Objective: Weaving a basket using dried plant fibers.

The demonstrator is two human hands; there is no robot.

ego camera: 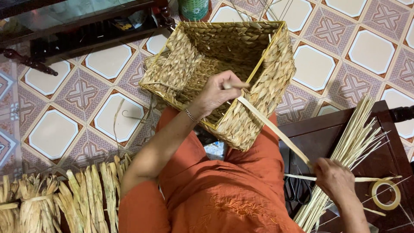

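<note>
A rectangular woven straw basket [241, 56] with a yellow wire rim lies tilted on my lap, over my orange clothes. My left hand [215, 92] rests on the basket's near rim and pinches one end of a long flat pale strip [276, 131]. The strip runs diagonally down to my right hand [334, 177], which grips its other end above a bundle of pale straw strips [345, 155].
The straw bundle lies on a dark wooden stool [327, 129] at right, with a roll of tape [386, 194] and black scissors [297, 187]. Bunches of dried fibre [60, 198] lie at lower left on the patterned tile floor [82, 95]. A dark wooden furniture base [64, 34] stands behind.
</note>
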